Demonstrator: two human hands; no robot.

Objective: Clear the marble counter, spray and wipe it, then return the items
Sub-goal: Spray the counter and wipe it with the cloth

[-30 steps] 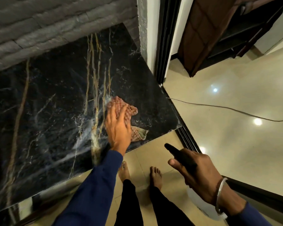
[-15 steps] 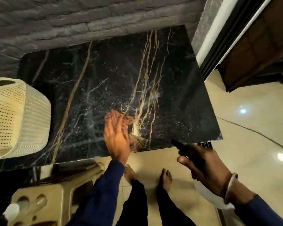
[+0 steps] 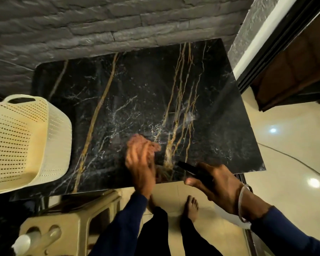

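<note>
Wiping step: the black, gold-veined marble counter (image 3: 137, 89) looks wet with spray.
The left hand (image 3: 139, 163) presses a reddish cloth (image 3: 137, 140) near the front edge, fingers flat and together, though blurred. The right hand (image 3: 220, 185) curls round a black-nozzled spray bottle (image 3: 187, 166). The next strokes probably need to reach toward the cream perforated plastic basket (image 3: 26, 145).

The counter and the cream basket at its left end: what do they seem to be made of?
The counter looks like polished black marble: gold and white veins, glossy sheen. The basket is probably moulded plastic, matte cream: regular rows of small holes and a cut-out handle slot.
</note>
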